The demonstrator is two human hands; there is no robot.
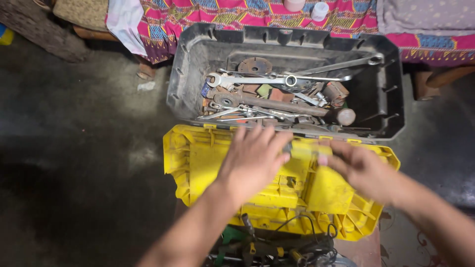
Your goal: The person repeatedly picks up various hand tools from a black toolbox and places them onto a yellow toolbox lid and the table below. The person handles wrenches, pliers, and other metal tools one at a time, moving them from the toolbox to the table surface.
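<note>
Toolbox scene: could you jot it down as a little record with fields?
Place: dark floor, patterned cloth behind
Toolbox: grey tub, open, full of tools
Contents: spanners, hammer, rusty disc
Lid: yellow lid, laid open toward the person
Left hand: flat on the lid
Right hand: pinching a small yellow piece, blurred
Nearer: tangle of cables
</note>
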